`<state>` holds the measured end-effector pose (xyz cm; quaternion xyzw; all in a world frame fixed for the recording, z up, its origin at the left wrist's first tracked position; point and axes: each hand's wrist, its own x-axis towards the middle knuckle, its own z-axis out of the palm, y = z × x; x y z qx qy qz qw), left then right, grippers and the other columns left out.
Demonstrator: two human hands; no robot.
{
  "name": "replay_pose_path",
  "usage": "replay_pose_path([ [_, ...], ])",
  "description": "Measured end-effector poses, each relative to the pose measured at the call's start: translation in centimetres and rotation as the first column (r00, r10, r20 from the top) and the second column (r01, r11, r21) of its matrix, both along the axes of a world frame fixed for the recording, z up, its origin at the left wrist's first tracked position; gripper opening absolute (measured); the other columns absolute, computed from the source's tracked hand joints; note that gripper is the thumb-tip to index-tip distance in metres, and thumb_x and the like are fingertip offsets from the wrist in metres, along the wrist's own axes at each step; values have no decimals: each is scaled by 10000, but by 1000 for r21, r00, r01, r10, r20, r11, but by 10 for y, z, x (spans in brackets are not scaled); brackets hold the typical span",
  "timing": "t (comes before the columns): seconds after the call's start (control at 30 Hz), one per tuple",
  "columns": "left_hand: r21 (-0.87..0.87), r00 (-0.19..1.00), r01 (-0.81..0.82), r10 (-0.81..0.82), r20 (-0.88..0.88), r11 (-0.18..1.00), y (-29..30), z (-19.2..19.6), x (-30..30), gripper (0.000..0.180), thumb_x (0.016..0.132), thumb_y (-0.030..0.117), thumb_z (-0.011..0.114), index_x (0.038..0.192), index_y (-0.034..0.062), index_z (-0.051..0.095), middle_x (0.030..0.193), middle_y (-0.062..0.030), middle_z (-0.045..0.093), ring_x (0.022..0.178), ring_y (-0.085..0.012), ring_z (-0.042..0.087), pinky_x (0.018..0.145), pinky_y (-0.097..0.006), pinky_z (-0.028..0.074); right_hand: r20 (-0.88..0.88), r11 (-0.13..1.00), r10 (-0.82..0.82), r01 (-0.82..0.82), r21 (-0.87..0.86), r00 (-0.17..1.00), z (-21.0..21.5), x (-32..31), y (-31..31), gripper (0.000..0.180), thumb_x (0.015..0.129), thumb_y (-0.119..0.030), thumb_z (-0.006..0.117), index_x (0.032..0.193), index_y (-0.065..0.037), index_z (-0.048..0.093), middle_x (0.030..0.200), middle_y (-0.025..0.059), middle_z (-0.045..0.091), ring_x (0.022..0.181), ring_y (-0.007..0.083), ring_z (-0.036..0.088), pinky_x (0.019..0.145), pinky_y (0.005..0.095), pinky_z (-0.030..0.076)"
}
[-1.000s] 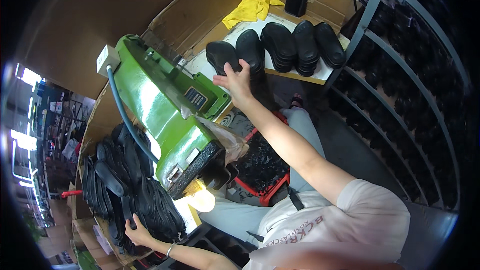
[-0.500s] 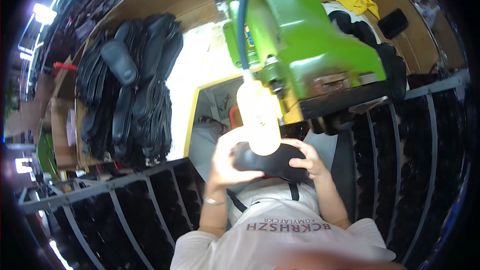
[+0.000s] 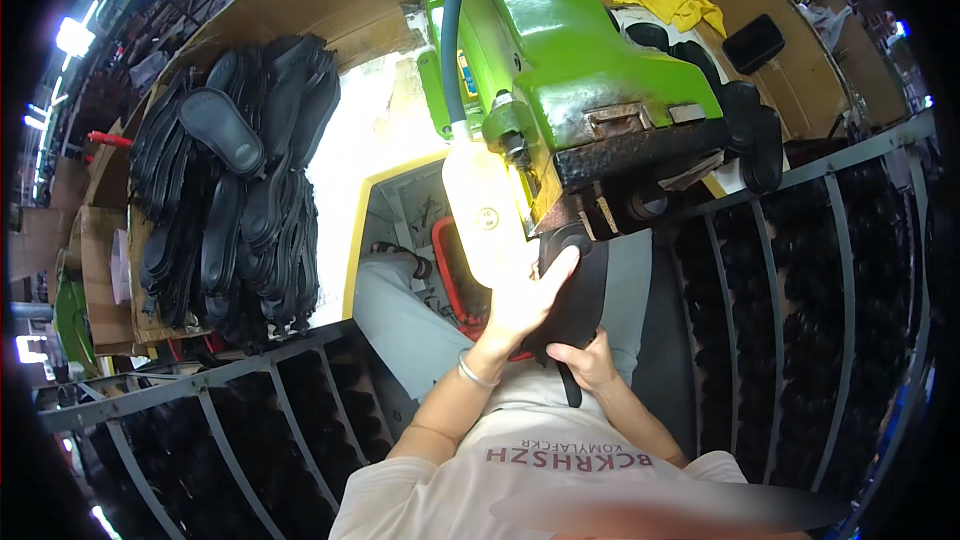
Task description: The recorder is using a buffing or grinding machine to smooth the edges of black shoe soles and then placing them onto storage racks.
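A black shoe sole [image 3: 582, 292] stands lengthwise between my hands, its far end close against the working head of the green machine [image 3: 620, 70]. My left hand [image 3: 522, 312] is closed on its left side, the thumb laid along the upper face near the far end. Nearer my body, my right hand [image 3: 594, 364] grips the lower end, thumb on the left edge; its other fingers are mostly hidden behind the sole. A bright lamp [image 3: 486, 215] on a blue-grey hose glows just left of the machine head, beside my left fingertips.
Stacks of black soles [image 3: 240, 210] fill the left of the bench inside cardboard walls [image 3: 300, 15]. More dark soles [image 3: 765, 145] and a yellow cloth [image 3: 668, 2] lie right of the machine. Metal racks [image 3: 240, 395] flank me on both sides. A red container [image 3: 445, 260] sits below the lamp.
The sole has turned from lying crosswise to pointing away from me, and has gone up to the machine head. My left hand moved right and forward; my right hand dropped to the near end.
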<state>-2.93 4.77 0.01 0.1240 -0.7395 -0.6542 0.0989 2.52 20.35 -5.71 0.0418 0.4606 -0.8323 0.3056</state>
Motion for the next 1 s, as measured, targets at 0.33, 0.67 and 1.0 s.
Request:
replay_pose_path([
  [0.33, 14, 992, -110, 111, -60, 994, -1, -22, 9, 52, 834, 34, 639, 861, 13, 600, 735, 35, 572, 630, -15, 467, 570, -169, 381, -257, 909, -395, 416, 29, 882, 25, -69, 63, 469, 747, 62, 546, 1200, -22, 461, 1148, 130, 544, 1060, 238, 553, 933, 365, 460],
  [0.67, 473, 976, -44, 139, -166, 880, -56, -9, 38, 278, 790, 2, 675, 1045, -60, 583, 968, -94, 640, 878, -146, 606, 802, -265, 473, -294, 945, -328, 312, -104, 898, 49, -124, 2, 386, 707, 30, 635, 1073, -32, 528, 987, 75, 610, 900, 133, 591, 815, 261, 474],
  [1.0, 335, 987, 152, -161, -2, 930, -68, -18, 68, 241, 774, -20, 685, 1003, -50, 618, 942, -87, 658, 844, -131, 615, 789, -267, 489, -411, 998, -12, 38, 55, 912, 49, -123, -45, 413, 647, 81, 664, 1044, 29, 562, 973, 67, 636, 855, 137, 612, 787, 255, 489],
])
